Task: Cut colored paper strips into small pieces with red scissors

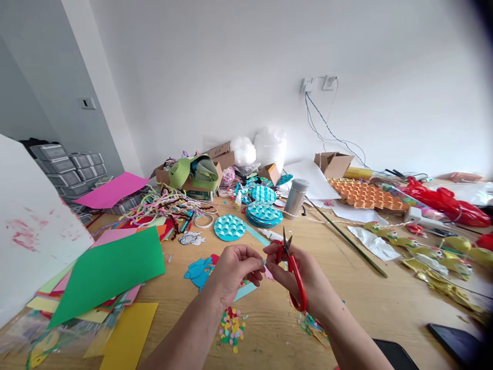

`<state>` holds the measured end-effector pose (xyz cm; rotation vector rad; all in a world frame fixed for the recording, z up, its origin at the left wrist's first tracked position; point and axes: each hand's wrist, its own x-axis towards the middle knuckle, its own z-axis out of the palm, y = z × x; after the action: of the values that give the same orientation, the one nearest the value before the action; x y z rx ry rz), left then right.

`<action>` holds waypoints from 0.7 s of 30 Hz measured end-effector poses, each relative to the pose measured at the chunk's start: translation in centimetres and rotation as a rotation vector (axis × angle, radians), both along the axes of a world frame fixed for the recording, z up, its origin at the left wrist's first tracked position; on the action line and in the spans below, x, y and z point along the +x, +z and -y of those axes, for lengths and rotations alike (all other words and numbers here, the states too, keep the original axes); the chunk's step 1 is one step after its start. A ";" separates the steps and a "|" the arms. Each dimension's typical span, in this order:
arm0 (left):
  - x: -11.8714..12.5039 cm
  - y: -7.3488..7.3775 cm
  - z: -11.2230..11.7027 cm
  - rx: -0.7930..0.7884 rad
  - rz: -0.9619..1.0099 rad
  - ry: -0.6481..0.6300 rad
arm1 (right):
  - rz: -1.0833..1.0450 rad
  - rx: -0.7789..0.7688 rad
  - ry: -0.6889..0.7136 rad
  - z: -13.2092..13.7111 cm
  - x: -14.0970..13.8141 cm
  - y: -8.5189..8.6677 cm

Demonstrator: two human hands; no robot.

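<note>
My left hand (pixel 235 267) is closed in a pinch on a small pink paper scrap (pixel 268 273), held just above the wooden table (pixel 385 303). My right hand (pixel 298 272) grips red-handled scissors (pixel 293 272), blades pointing up, and touches the same scrap. Below my hands lie a blue paper fish (pixel 198 271), a light blue paper strip (pixel 244 292) and a pile of small coloured paper dots (pixel 232 329).
Green paper (pixel 110 270), yellow paper (pixel 129 334) and pink sheets lie at left. Blue scalloped discs (pixel 229 227), a metal flask (pixel 296 198), a thin green stick (pixel 346 237), an orange tray (pixel 365 195), cardboard boxes and yellow paper fish (pixel 427 254) crowd the back and right. Phones (pixel 454 341) lie near the front edge.
</note>
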<state>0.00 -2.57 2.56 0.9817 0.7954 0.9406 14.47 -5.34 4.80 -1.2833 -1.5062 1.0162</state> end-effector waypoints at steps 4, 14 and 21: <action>0.1 0.0 0.1 0.010 0.003 -0.010 | -0.036 -0.019 -0.006 0.0 0.1 -0.2; 0.1 0.0 0.1 0.034 -0.076 0.030 | -0.032 -0.059 -0.053 0.0 -0.3 0.5; 0.0 0.0 0.1 0.002 -0.015 -0.012 | -0.043 -0.012 -0.122 0.1 0.1 -0.3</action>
<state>0.01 -2.70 2.52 0.9951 0.8000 0.9244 14.59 -5.39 4.49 -1.3370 -1.3740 0.9684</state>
